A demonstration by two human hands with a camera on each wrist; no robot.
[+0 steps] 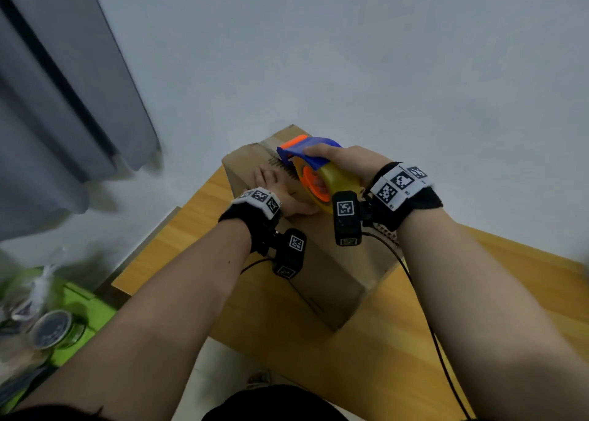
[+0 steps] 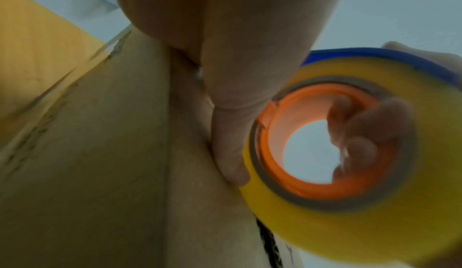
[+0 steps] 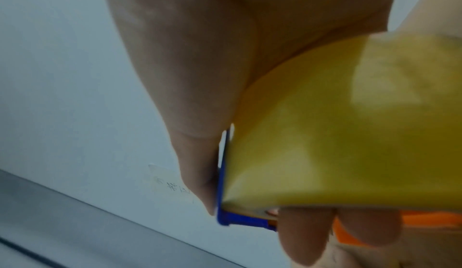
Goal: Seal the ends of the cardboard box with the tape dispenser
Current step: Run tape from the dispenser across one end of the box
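A brown cardboard box [image 1: 331, 280] stands on a wooden table [image 1: 197, 216]. My left hand [image 1: 280, 188] lies flat on the box's top [image 2: 100, 153], fingers straight, thumb [image 2: 230, 153] beside the tape roll. My right hand [image 1: 344, 160] grips the tape dispenser [image 1: 314, 172], a blue and orange frame carrying a yellow roll [image 2: 362, 223], and holds it on the box top near the far end. In the right wrist view my fingers [image 3: 307, 236] curl through the orange core, with the thumb along the blue frame [image 3: 222, 193].
The table's left edge [image 1: 149, 239] runs close to the box; the white floor [image 1: 350, 54] lies beyond. A grey curtain [image 1: 63, 101] hangs at the left. A green surface [image 1: 83, 318] with a jar and bags sits at lower left. Black cables [image 1: 424, 309] trail from my wrists.
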